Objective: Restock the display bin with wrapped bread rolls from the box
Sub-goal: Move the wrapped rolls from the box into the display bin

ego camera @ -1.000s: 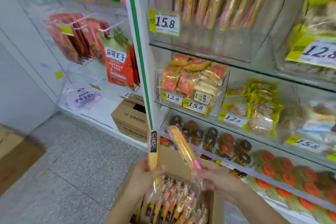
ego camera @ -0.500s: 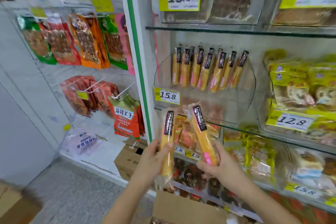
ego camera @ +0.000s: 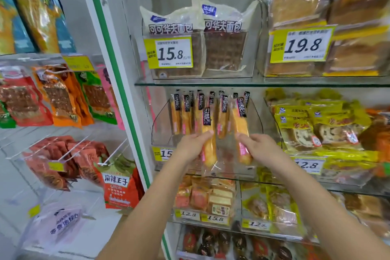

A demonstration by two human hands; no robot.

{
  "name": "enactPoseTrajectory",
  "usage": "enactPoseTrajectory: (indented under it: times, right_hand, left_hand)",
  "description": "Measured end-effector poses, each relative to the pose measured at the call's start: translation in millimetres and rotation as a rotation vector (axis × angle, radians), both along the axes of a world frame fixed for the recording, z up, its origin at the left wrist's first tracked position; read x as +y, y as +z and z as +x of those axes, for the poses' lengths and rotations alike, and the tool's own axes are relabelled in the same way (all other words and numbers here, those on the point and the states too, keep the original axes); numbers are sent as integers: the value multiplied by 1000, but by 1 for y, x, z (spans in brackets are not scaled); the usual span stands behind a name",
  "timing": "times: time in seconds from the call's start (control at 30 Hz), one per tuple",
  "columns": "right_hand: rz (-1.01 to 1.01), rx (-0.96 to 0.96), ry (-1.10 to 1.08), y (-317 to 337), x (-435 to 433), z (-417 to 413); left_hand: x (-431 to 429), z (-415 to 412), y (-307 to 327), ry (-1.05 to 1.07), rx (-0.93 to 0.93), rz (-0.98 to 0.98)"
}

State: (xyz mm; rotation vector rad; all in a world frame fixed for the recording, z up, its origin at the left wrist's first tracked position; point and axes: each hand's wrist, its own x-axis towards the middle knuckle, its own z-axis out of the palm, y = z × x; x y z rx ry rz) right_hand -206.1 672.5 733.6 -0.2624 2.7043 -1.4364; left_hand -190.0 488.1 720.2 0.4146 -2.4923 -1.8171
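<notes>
A clear plastic display bin (ego camera: 256, 116) stands on the middle glass shelf, with several long wrapped bread rolls (ego camera: 186, 115) upright against its back. My left hand (ego camera: 193, 146) grips one wrapped roll (ego camera: 209, 145) upright at the bin's front. Beside it my right hand (ego camera: 260, 148) grips a second wrapped roll (ego camera: 239, 124), tilted slightly left, its top among the standing rolls. The box is out of view.
A glass shelf (ego camera: 232, 83) above carries waffle bread packs (ego camera: 223, 40) and a 15.8 price tag (ego camera: 169, 53). Yellow snack packs (ego camera: 316, 124) fill the bin to the right. Hanging snack bags (ego camera: 57, 99) sit left of the green-edged post (ego camera: 118, 91).
Both hands have risen from the box up to the display bin, each carrying a roll. My view has tilted up, so the box has dropped out of sight.
</notes>
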Motion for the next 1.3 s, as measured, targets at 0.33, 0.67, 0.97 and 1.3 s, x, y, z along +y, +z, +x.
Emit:
enactPoseTrajectory:
  times: [0.33,0.67,0.97,1.3]
  right_hand:
    - [393,-49,-68,15,-11,-94]
    - [531,-100,-91,-2,-38,-162]
    - [605,-264,-77,-24,-44,-181]
    - [506,-177,-29,8,-42,-186]
  left_hand:
    - [41,-85,25,92,9,-51]
    - [63,-157,5,164,-29,-317]
    - [67,-183,-16,118,28,-510]
    - [56,-196,-44,26,64,-545]
